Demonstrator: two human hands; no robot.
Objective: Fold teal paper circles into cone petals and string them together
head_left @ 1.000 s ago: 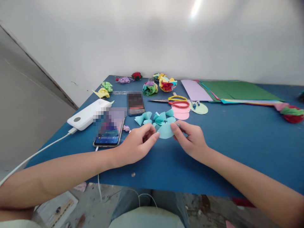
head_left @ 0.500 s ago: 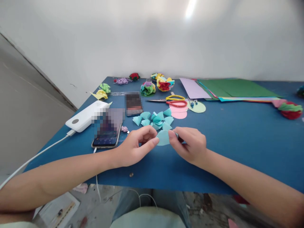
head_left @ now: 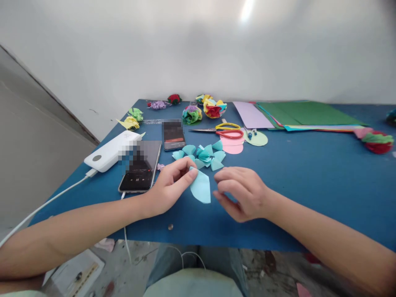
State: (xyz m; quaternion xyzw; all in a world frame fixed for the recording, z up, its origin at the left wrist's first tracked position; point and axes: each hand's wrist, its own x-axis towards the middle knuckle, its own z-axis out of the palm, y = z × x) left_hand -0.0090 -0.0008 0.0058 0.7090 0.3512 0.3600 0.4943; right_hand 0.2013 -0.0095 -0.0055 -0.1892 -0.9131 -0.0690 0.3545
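- Left hand [head_left: 168,187] at centre frame, thumb and forefinger pinched shut on the upper corner of a folded turquoise paper piece [head_left: 201,188].
- Paper piece hanging down from that pinch, its lower edge at or just above the blue worktop [head_left: 309,185]; cannot tell whether touching.
- Right hand [head_left: 241,192] just right of the paper piece, fingers curled loosely inward, holding nothing; fingertips close to the paper's right edge, apart from it.
- Just above the hands in the frame, a cluster of small folded turquoise cones [head_left: 202,154] lying together on the worktop.
- Left of the left hand, a phone [head_left: 140,169] with a dark screen, flat on the worktop; a second phone [head_left: 173,135] further up.
- White power bank [head_left: 111,150] at left of centre, a white cable [head_left: 46,202] running from it toward the lower left edge.
- Scissors with red and yellow handles [head_left: 227,130] above the cones, blades pointing left.
- Pink paper circles [head_left: 233,145] and a pale green circle [head_left: 258,139] just below and right of the scissors.
- Stack of coloured paper sheets [head_left: 303,114], green on top, in the upper right.
- Finished paper flowers [head_left: 213,108] along the far edge of the worktop; another, red and green [head_left: 375,142], at far right.
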